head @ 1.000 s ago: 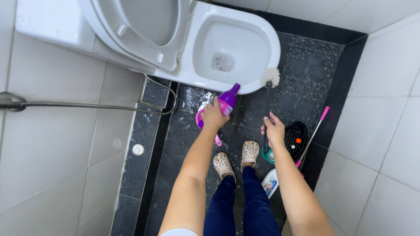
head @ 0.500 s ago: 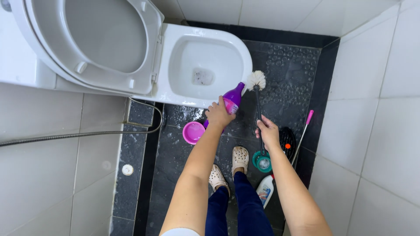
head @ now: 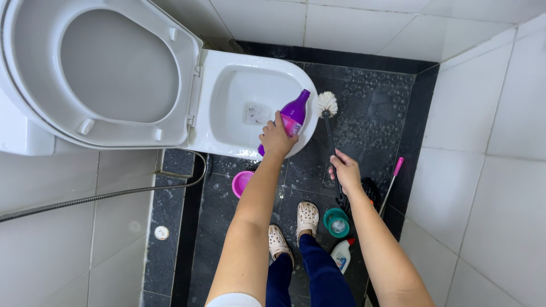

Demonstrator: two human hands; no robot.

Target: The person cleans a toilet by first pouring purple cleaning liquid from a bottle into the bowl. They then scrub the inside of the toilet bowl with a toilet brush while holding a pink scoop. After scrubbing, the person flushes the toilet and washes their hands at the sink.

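While tilted over the toilet bowl (head: 227, 108), purple bottle (head: 294, 113) within left-hand fingers (head: 273, 132).

Head view: bright, even, diffuse light; source not visible. Shadows soft and faint. Wet black floor (head: 375, 108) shows small specular glints; white toilet bowl (head: 239, 102) near overexposed. Focus sharp throughout, no motion blur. Wide-angle bowing of wall tiles (head: 483, 170) at edges.

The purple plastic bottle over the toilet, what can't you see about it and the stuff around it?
Head view only:
- Purple plastic bottle: lower end hidden by the left hand; any liquid coming out is too small to tell.
- Small white bottle on the floor: partly behind the right forearm.
- White toilet lid: cut off by the frame's edge.
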